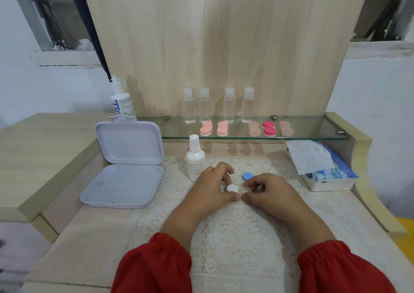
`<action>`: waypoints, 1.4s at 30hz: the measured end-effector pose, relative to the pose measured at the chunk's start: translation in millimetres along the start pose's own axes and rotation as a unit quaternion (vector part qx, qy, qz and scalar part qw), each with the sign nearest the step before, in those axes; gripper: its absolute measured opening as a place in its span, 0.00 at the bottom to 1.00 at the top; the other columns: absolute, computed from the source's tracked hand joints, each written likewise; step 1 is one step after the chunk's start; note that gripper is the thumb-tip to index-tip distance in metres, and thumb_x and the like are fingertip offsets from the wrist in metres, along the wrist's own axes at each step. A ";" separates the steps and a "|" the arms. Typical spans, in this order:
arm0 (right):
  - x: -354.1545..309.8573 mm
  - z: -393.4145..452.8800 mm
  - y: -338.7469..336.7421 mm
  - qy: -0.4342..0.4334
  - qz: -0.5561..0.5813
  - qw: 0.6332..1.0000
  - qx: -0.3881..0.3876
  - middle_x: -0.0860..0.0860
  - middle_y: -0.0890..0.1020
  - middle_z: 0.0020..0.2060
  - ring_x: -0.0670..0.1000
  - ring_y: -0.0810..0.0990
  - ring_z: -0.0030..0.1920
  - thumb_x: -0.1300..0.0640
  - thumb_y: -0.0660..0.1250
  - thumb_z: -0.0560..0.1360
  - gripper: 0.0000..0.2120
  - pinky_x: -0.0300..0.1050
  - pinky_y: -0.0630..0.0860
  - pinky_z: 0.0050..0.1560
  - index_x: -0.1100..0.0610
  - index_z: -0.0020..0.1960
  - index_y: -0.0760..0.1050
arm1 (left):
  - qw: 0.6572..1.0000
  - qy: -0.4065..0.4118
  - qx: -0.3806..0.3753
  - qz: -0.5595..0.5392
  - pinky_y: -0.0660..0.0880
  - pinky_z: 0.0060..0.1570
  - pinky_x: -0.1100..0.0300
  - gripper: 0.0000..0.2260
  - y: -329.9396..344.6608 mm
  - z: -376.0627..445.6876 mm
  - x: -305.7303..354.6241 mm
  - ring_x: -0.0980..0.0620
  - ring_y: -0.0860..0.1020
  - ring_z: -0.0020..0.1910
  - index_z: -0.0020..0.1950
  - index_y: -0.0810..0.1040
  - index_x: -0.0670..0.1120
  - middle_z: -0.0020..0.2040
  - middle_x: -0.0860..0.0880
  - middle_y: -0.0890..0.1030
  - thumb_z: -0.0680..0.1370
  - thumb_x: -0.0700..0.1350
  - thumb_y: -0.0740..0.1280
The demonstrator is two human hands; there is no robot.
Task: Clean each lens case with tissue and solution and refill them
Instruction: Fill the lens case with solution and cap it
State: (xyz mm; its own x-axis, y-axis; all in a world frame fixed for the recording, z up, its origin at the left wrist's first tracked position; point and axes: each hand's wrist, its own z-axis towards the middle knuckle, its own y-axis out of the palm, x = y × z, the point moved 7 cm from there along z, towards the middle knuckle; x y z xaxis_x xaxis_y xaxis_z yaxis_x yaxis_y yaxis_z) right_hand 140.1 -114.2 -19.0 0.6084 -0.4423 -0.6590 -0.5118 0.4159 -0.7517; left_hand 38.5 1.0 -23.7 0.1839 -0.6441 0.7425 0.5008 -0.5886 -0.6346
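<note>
A small lens case (237, 189) lies on the lace mat between my two hands. My left hand (212, 189) pinches its white cap (231, 188). My right hand (266, 189) holds the case's clear right side, whose well is uncovered. A blue cap (247, 176) lies loose on the mat just behind the case. A white solution bottle (195, 158) stands upright right behind my left hand. A tissue pack (324, 169) with one sheet sticking out sits at the right.
An open white plastic box (125, 165) lies at the left, a larger solution bottle (122, 100) behind it. On the glass shelf (313, 133) stand several clear bottles (228, 107) and several pink and red lens cases (268, 129). A wooden panel rises behind.
</note>
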 end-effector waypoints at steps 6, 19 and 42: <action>3.6 2.7 1.7 0.009 0.002 1.000 -0.002 0.40 0.80 0.41 0.40 0.77 0.42 0.48 0.74 0.69 0.09 0.39 0.74 0.43 0.44 0.49 0.81 | 0.999 -0.018 0.001 -0.030 0.71 0.52 0.62 0.20 0.8 3.0 -3.2 0.59 0.75 0.52 0.51 0.69 0.56 0.46 0.55 0.79 0.69 0.42 0.76; 7.4 6.5 -6.2 -0.023 -0.014 0.998 0.052 0.44 0.74 0.48 0.45 0.74 0.44 0.60 0.59 0.76 0.17 0.47 0.75 0.46 0.40 0.56 0.75 | 1.000 0.007 0.002 0.008 0.70 0.51 0.65 0.12 -0.3 1.3 -2.7 0.60 0.74 0.48 0.41 0.74 0.59 0.49 0.52 0.74 0.69 0.46 0.76; 2.0 5.0 -2.1 -0.076 0.124 0.988 0.043 0.44 0.82 0.42 0.41 0.79 0.40 0.58 0.73 0.71 0.09 0.32 0.75 0.42 0.46 0.47 0.79 | 1.000 0.007 0.015 0.005 0.73 0.53 0.69 0.09 -6.3 -1.1 0.9 0.63 0.75 0.48 0.42 0.80 0.54 0.48 0.52 0.77 0.69 0.42 0.76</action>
State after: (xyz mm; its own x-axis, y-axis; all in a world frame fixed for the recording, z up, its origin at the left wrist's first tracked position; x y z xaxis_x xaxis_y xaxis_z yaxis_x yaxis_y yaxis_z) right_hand 145.4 -112.0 -18.6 0.5585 -0.1962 -0.8060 -0.6076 0.5648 -0.5585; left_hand 34.6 3.6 -19.3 0.1773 -0.6562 0.7335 0.5247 -0.5675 -0.6345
